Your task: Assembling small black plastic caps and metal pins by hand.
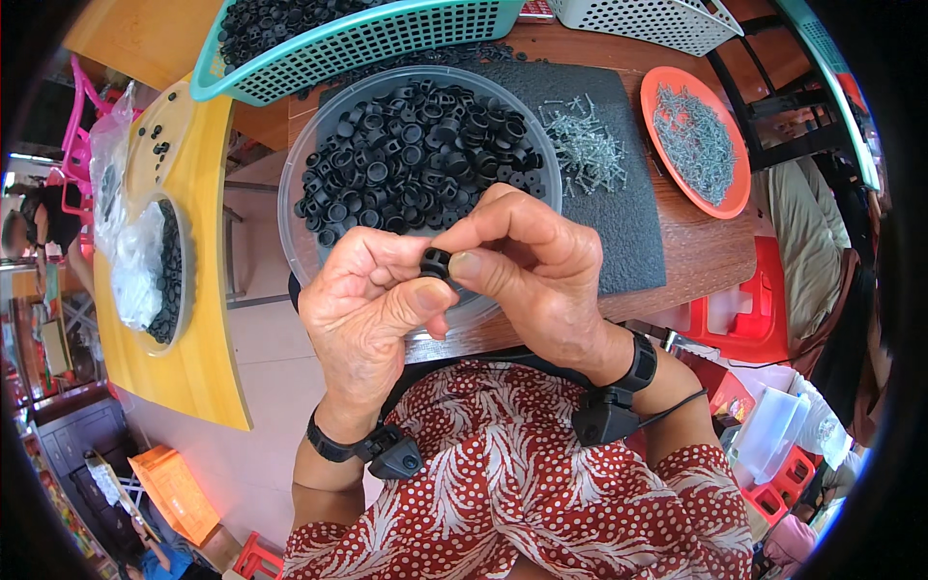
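Note:
Between my two hands is a small round black plastic part [436, 262] with openings in its side. My left hand [365, 295] pinches it with thumb and fingers. From the other side my right hand [527, 266] closes thumb and forefinger on its edge; whether a screw is also between those fingertips cannot be seen. Both hands are over the near rim of a clear round tub [290, 227] heaped with similar black plastic parts [406, 145]. A loose pile of silver screws [584, 145] lies right of the tub on a dark foam mat [633, 208].
An orange plate [650, 126] of screws stands at the right of the wooden table [720, 253]. At the back are a teal basket [377, 43] of black parts and a white basket [648, 24]. A yellow table [208, 358] at left bears another tub and plastic bags. Red stools [759, 309] stand at right.

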Motion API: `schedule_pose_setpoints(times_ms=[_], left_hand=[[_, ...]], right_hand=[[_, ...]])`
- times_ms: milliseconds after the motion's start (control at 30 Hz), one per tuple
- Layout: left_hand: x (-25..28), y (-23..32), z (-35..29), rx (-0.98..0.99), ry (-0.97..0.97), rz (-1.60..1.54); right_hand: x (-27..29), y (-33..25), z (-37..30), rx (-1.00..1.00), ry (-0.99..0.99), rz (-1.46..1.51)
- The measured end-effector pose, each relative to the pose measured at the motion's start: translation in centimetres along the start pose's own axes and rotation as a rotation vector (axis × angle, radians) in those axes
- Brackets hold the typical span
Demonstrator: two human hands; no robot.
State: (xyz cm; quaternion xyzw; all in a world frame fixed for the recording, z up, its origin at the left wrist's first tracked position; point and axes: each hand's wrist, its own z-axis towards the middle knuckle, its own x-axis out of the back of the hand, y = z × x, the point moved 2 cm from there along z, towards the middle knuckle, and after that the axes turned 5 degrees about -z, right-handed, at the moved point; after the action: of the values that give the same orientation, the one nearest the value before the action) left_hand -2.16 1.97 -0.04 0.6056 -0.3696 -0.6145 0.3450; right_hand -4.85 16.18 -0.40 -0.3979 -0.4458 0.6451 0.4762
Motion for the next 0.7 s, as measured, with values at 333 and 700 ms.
schedule_pose_setpoints(times_ms=[333,700], left_hand=[[0.05,0.0,-0.18,0.005,0.016,0.012],[0.53,-0.3,0.24,-0.274,-0.024,0.349]], right_hand=[[-0.04,0.15,-0.2,0.031,-0.013,-0.041],[0.36,-0.62,0.34,-0.157,-0.088,0.192]])
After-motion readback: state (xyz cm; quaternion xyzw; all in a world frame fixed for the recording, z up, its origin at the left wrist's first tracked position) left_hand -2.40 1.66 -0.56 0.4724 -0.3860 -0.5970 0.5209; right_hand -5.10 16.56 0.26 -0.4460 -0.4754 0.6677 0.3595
